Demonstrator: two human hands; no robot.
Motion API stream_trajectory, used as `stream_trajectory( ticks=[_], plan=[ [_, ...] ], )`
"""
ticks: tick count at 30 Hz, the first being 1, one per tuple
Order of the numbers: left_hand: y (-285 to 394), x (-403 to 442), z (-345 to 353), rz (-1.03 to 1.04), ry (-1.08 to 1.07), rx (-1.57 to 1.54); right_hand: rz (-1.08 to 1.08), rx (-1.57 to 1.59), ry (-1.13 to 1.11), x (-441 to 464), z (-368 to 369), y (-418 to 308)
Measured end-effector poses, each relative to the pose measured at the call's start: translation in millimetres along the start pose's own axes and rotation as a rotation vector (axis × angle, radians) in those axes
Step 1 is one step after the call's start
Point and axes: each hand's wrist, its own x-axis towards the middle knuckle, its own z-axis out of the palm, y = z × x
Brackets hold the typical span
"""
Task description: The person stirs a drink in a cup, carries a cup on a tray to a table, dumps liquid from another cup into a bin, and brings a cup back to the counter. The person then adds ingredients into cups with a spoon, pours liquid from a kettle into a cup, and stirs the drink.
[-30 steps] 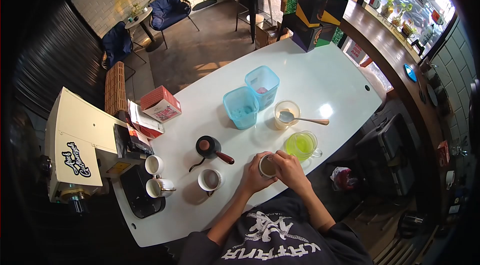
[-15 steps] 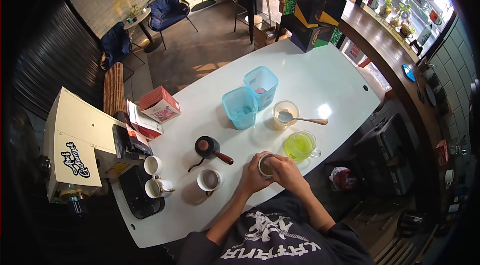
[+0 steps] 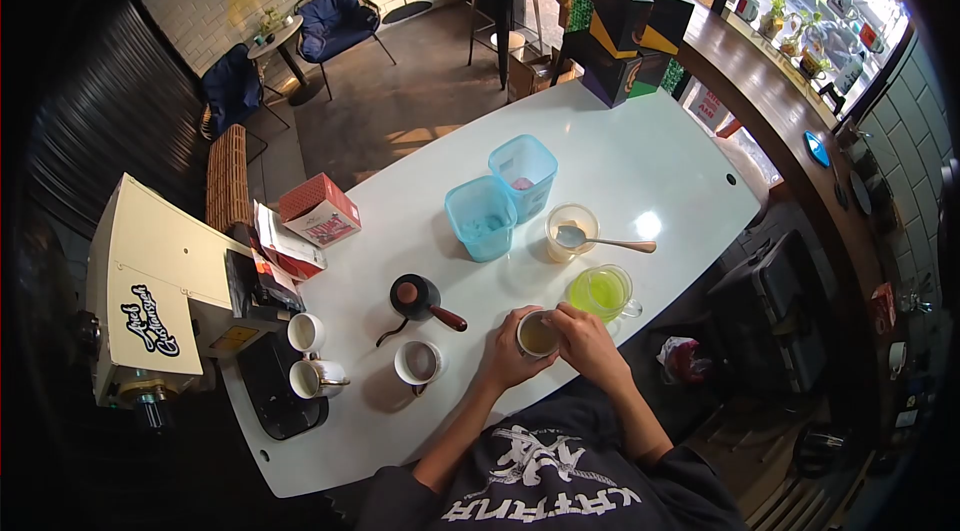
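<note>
In the head view a cup [image 3: 538,336] with a brownish-yellow drink inside stands close to my body. My left hand [image 3: 506,351] wraps around its left side. My right hand [image 3: 588,343] is at its right rim, fingers pinched together; whatever they hold, if anything, is hidden. Just beyond the right hand is a clear glass jug [image 3: 602,292] with bright green liquid. Behind it a tub [image 3: 556,242] of pale contents has a spoon [image 3: 610,244] resting across it. To the left are a white mug [image 3: 419,363] and a black gooseneck kettle [image 3: 414,298] with a wooden handle.
Two blue plastic containers [image 3: 480,221] stand mid-table. At the left are a cream machine [image 3: 150,281], two cups [image 3: 312,378] on a black tray [image 3: 270,396], and a red box [image 3: 320,211] beside packets. Black boxes [image 3: 625,41] are stacked at the far end of the white table [image 3: 640,146].
My right hand has shifted right, from over the cup to its right rim, so more of the drink shows. My left hand stays around the cup.
</note>
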Motion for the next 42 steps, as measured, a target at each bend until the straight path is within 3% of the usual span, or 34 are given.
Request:
stream_trajectory(
  ticks=[12,15,17,21,29,42],
  plan=[
    [-1,0,0,0.003,0.005,0.02,0.028,0.114,0.106,2,22,-5],
    [0,0,1,0.019,0.02,0.032,-0.009,0.145,0.067,0,18,-4],
    [0,0,2,0.012,0.026,0.009,0.013,0.113,-0.086,-2,13,1],
    [0,0,1,0.008,0.012,0.017,-0.016,0.062,-0.115,-5,7,1],
    [1,1,-2,0.035,0.003,0.03,0.039,0.017,0.041,1,-1,-7],
    [1,0,-1,0.071,0.038,0.068,-0.006,0.112,0.059,-2,20,-9]
  ],
)
